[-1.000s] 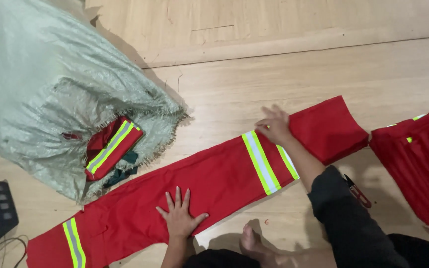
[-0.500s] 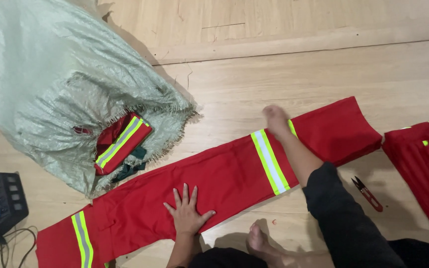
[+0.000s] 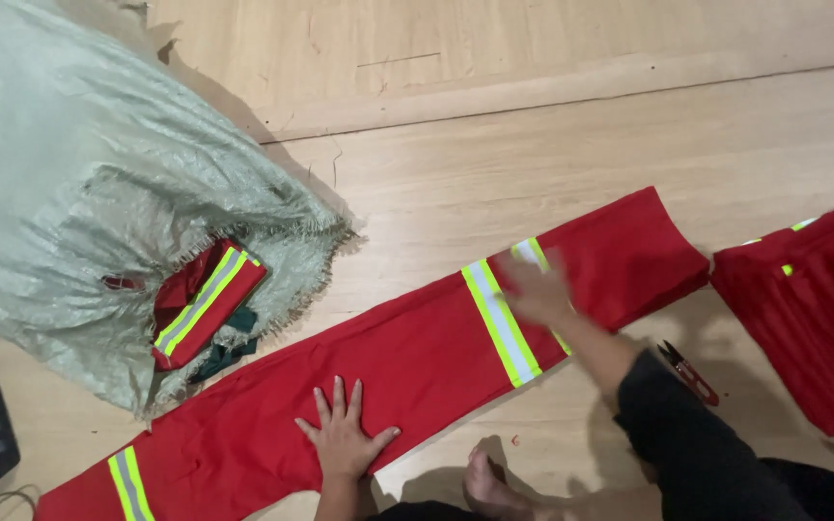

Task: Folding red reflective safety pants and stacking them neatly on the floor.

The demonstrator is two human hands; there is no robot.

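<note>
At nine o'clock a grey-green sack (image 3: 79, 203) spills folded clothes; the red trousers (image 3: 388, 376) lie diagonally across the wooden floor (image 3: 533, 145); the left hand (image 3: 343, 439) presses flat, fingers spread; the right hand (image 3: 533, 287), blurred, open, rests on the reflective stripe (image 3: 500, 323). Smoothing seems underway; folding would need the bare floor at twelve o'clock; scissors (image 3: 689, 372) lie near at four.

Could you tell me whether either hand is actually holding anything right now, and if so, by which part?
Nothing is gripped. The left hand lies flat, fingers spread, on the red garment; the blurred right hand rests on it at the reflective stripe.
</note>
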